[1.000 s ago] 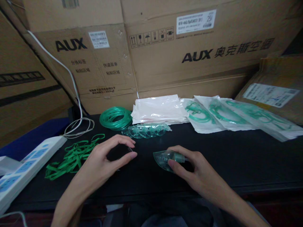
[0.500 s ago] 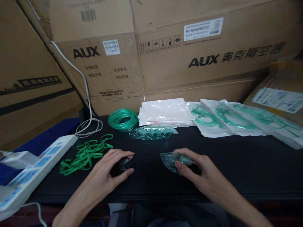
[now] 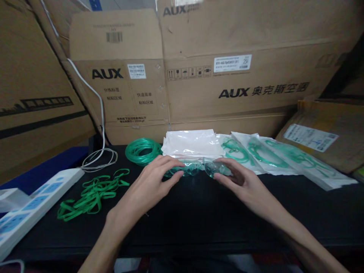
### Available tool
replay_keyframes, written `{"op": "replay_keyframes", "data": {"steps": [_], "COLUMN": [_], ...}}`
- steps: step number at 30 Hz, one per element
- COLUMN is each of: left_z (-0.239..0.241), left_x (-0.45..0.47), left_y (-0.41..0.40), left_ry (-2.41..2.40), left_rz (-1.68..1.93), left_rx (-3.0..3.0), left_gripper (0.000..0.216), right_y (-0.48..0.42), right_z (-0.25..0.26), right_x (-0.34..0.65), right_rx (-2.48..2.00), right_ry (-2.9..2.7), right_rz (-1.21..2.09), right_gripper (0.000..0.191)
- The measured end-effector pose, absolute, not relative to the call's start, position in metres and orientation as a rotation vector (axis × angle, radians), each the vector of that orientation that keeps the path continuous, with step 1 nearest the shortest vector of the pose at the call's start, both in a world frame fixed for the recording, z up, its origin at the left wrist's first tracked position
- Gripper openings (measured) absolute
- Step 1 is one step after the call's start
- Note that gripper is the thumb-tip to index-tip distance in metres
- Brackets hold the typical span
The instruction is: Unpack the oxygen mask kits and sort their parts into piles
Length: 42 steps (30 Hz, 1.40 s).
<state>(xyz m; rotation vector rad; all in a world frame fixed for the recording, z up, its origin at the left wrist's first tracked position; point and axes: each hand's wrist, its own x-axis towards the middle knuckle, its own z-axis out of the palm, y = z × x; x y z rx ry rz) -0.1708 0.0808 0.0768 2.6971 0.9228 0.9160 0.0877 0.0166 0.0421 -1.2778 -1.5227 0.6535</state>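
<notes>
My right hand [image 3: 238, 181] is closed round a clear green plastic mask [image 3: 214, 170], held just above the black table [image 3: 199, 212]. My left hand [image 3: 152, 182] reaches to a row of nested clear masks [image 3: 187, 169] lying in front of a stack of flat white bags [image 3: 193, 143]; its fingers curl over the row's left end, and what they pinch is hidden. The held mask sits right beside the right end of that row.
A coil of green tubing [image 3: 140, 151] lies at the back left, a heap of green elastic bands [image 3: 91, 192] on the left, a white power strip [image 3: 31, 206] at the far left. Sealed packs with green tubing [image 3: 273, 157] fan out on the right. Cardboard boxes [image 3: 227, 87] wall the back.
Both hands moved away from me toward the row of masks. The right hand carried its mask along. The left hand left the dark spot on the table and reached the row.
</notes>
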Motion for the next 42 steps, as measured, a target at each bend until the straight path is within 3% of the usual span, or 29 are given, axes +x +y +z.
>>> {"op": "replay_keyframes", "data": {"steps": [8,42], "left_z": [0.061,0.044], "left_x": [-0.140,-0.146], "left_y": [0.129,0.145], "left_ry": [0.788,0.690], "left_rz": [0.856,0.828], "left_rx": [2.725,2.626], "left_gripper": [0.023,0.025], "right_y": [0.066,0.071], "right_z": [0.034,0.025], "right_x": [0.107,0.097], "right_rx": [-1.297,-1.206], "right_ry": [-1.704,-2.050], "right_rz": [0.569,0.303], "right_gripper": [0.038,0.037]}}
